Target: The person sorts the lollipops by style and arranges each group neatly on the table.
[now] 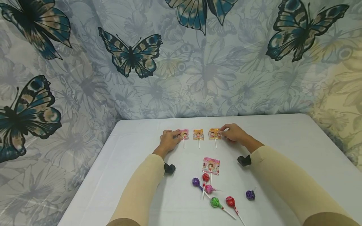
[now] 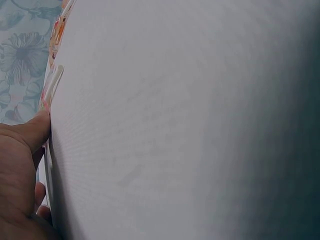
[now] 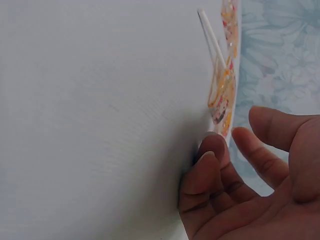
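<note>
Head view | landmark: middle orange-wrapped lollipop [image 1: 198, 135] | your left hand [image 1: 169, 140] touches the pink-wrapped lollipop [image 1: 185, 134] left of it; pinch hidden, cannot tell | your right hand [image 1: 235, 133], loose, grasping nothing, at the outer orange-wrapped lollipop [image 1: 214, 134] right of it | risk: snagging a wrapper edge could skew either

Looks from the head, forward and down, well back, over the bench [image 1: 135, 141] to the butterfly backdrop [image 1: 215, 94]. Looks from each wrist, turned sideways, close past left hand [image 2: 17, 170] or right hand [image 3: 265, 210]; shares part of the lollipop row [image 1: 198, 134] with the head view.
</note>
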### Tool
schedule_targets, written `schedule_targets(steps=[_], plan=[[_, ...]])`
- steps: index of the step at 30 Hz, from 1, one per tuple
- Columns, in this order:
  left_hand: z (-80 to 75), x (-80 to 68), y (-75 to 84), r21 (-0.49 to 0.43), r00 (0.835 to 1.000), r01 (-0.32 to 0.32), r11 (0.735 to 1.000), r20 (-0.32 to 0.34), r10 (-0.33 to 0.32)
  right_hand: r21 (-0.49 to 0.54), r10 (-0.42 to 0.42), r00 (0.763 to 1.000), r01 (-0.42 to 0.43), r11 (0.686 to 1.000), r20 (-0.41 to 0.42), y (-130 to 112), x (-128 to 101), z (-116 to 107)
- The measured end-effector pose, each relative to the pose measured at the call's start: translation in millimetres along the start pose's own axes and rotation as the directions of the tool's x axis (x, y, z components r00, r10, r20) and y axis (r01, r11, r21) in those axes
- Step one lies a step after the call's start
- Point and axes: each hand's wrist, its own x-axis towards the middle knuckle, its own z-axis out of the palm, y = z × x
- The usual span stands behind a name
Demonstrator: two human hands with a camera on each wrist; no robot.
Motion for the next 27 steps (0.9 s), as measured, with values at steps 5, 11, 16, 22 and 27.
schedule_targets(steps=[5, 11, 16, 22, 27], plan=[[-0.7, -1.1, 0.5, -0.009, 1.000, -0.017, 1.000, -0.009, 0.017, 0.025, -0.039, 0.999, 0.039, 0.999, 0.034, 4, -12, 6], [-0.6, -2.1, 0.9, -0.023, 1.000, -0.025, 0.999, -0.010, 0.024, 0.035, -0.049, 0.997, 0.047, 0.998, 0.066, 1, -31, 15], [0.2, -1.3, 0.4, -0.009, 1.000, -0.027, 1.000, -0.009, 0.027, 0.057, -0.074, 0.993, 0.069, 0.996, 0.094, 1, -44, 21], [0.5, -1.2, 1.6, -0.018, 1.000, -0.005, 1.000, -0.005, 0.005, 0.096, -0.120, 0.985, 0.109, 0.989, 0.125, 3, -55, 26], [1.4, -1.2, 2.1, -0.017, 1.000, -0.001, 1.000, -0.008, 0.001, 0.098, -0.173, 0.972, 0.158, 0.983, 0.162, 3, -65, 30]])
